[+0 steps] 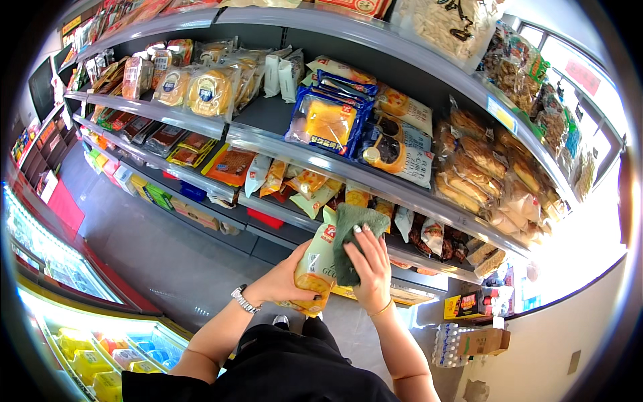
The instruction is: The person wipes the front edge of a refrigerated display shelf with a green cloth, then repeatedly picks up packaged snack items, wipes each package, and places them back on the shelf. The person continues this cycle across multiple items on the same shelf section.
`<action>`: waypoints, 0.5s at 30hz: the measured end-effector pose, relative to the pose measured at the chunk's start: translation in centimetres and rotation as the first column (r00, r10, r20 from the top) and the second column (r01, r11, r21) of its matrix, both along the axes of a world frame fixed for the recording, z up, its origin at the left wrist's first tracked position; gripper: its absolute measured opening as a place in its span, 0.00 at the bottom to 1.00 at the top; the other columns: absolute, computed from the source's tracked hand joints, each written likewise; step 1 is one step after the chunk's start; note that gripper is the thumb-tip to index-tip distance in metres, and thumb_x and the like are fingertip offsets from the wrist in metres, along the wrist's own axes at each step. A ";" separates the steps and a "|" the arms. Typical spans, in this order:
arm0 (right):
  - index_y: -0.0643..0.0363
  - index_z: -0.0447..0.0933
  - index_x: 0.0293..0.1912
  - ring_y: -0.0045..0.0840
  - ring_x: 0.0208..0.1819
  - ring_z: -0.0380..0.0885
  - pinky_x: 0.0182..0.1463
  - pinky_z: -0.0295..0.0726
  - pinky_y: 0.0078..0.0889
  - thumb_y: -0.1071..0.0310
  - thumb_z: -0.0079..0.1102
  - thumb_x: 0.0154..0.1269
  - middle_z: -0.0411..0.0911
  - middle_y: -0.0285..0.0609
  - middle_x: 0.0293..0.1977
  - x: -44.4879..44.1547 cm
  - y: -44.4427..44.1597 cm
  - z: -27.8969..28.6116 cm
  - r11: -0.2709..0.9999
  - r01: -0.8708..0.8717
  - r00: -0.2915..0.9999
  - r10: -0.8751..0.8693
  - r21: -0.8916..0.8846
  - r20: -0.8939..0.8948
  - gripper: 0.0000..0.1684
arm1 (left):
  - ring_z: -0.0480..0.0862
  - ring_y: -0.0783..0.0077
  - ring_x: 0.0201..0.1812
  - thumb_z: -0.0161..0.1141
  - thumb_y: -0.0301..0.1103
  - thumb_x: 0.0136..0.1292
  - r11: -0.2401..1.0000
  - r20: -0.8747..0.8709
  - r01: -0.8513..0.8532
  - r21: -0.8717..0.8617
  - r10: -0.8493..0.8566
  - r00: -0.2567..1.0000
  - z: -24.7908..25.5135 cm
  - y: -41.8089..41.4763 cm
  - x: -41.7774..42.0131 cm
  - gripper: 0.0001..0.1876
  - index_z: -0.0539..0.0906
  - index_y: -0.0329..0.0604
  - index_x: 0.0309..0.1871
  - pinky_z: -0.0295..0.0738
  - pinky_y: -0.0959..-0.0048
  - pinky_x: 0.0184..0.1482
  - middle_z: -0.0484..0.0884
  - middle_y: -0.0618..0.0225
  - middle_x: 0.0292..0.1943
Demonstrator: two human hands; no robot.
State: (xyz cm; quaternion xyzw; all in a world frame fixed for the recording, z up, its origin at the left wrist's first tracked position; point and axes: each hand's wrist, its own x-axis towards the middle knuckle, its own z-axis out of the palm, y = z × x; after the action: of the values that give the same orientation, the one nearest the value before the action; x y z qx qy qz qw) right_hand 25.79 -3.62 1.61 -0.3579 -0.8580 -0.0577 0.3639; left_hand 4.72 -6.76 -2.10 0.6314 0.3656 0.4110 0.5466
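Observation:
My left hand (293, 281) grips a pale green and yellow snack packet (317, 266) by its side and lower end, in front of the shelves. My right hand (370, 266) presses a grey-green cloth (357, 221) flat under its fingers, against or just beside the packet's right edge. Part of the packet's printed front is hidden by the cloth. Just beyond both hands, a lower shelf holds similar small packets (317, 197) in green, orange and white. On the shelf above lie blue-edged bread packs (326, 123) and white-and-blue bread packs (399, 151).
Clear plastic shelf edges (351, 173) run across in front of me. Bagged bread rolls (472, 161) fill the shelf at right. A lit chiller (95, 352) stands at lower left. Bottled-water packs (444, 344) and a cardboard box (485, 341) are on the floor at right.

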 end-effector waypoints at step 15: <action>0.55 0.78 0.47 0.37 0.64 0.69 0.65 0.62 0.57 0.67 0.54 0.56 0.74 0.45 0.57 0.2 -2.2 -0.6 0.999 -0.004 0.986 -0.004 0.051 0.168 0.17 | 0.75 0.48 0.57 0.72 0.36 0.44 0.977 -0.352 -0.047 0.210 0.121 0.928 0.9 0.7 1.7 0.49 0.58 0.43 0.70 0.70 0.61 0.60 0.76 0.50 0.56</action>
State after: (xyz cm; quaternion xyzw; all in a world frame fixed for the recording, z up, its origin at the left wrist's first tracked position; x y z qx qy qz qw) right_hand 25.95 -5.84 1.03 -0.3423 -0.8838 -0.1097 0.2995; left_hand 6.47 -6.09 -1.20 0.7311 0.4443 0.3448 0.3862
